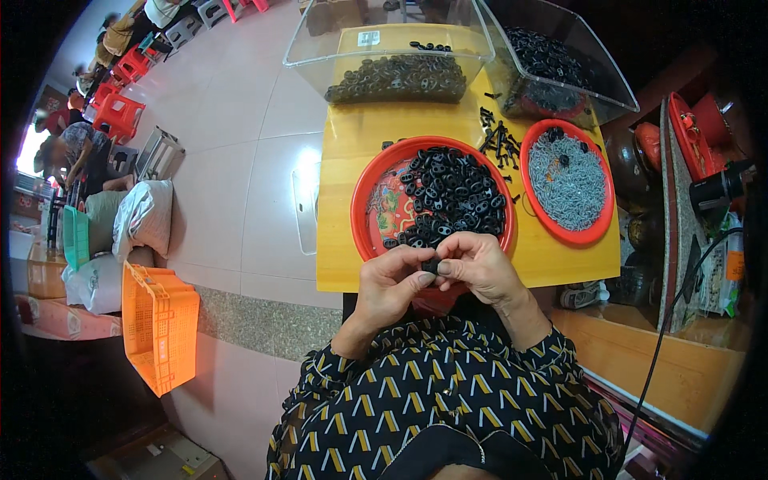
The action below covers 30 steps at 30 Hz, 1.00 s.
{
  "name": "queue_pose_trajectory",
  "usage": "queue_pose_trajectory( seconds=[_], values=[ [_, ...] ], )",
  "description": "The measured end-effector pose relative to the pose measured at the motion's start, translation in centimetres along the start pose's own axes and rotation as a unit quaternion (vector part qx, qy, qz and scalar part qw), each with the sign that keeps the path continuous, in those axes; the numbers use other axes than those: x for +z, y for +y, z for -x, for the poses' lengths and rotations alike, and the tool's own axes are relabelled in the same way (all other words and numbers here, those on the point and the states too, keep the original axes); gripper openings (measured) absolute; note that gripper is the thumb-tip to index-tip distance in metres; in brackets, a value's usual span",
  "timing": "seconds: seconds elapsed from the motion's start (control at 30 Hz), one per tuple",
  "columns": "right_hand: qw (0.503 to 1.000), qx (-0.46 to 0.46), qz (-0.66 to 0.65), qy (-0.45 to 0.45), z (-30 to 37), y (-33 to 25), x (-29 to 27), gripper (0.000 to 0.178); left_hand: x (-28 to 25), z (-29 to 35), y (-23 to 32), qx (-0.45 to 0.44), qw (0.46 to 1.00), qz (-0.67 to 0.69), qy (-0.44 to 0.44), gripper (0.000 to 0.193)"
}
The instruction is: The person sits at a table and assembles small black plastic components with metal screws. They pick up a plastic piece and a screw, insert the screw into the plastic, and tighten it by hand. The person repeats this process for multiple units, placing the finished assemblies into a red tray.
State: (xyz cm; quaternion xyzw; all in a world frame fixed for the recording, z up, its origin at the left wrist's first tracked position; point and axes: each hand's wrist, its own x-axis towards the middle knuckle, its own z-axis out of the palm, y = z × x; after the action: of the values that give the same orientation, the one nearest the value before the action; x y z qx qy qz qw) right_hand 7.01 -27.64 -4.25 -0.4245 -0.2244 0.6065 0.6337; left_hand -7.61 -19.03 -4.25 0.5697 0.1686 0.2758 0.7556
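Note:
Just over the near rim of a red round tray (pixel 359 190), my two hands meet fingertip to fingertip. My left hand (pixel 390 286) and my right hand (pixel 486 276) both pinch one small black plastic part (pixel 430 266), mostly covered by the fingers. A heap of black oval plastic pieces with two holes (pixel 456 192) fills much of the tray, and its printed bottom shows at the left. To the right, a smaller red tray (pixel 528 200) holds a pile of silvery screws (pixel 568 184) with a few black pieces on top.
Two clear plastic bins (pixel 312 58) (pixel 624 104) with black parts stand at the back of the yellow table (pixel 340 264). Loose black bolt-like pieces (pixel 502 144) lie between the trays. On the floor at left are an orange crate (pixel 164 336) and white sacks (pixel 146 216). People sit farther off.

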Motion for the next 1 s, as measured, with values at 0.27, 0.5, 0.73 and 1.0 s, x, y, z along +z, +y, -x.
queue_pose_trajectory(
  seconds=[0.27,0.5,0.73,1.0],
  values=[
    [0.998,0.001,-0.048,-0.041,0.1,0.4,-0.3,0.018,0.1,-0.3,0.4,0.048,0.996,-0.074,-0.022,0.025],
    [0.998,0.016,-0.049,-0.042,0.0,0.3,-0.3,0.018,0.0,-0.4,0.2,0.058,0.994,-0.089,-0.024,0.024],
    [0.997,-0.001,-0.036,-0.066,-0.5,0.5,-0.4,0.018,0.4,-0.2,-0.4,0.058,0.993,-0.104,-0.006,0.024],
    [0.995,0.008,-0.084,-0.044,-0.6,-0.5,0.6,0.018,0.2,-0.5,-0.7,0.066,0.997,0.021,0.028,0.03]
  ],
)
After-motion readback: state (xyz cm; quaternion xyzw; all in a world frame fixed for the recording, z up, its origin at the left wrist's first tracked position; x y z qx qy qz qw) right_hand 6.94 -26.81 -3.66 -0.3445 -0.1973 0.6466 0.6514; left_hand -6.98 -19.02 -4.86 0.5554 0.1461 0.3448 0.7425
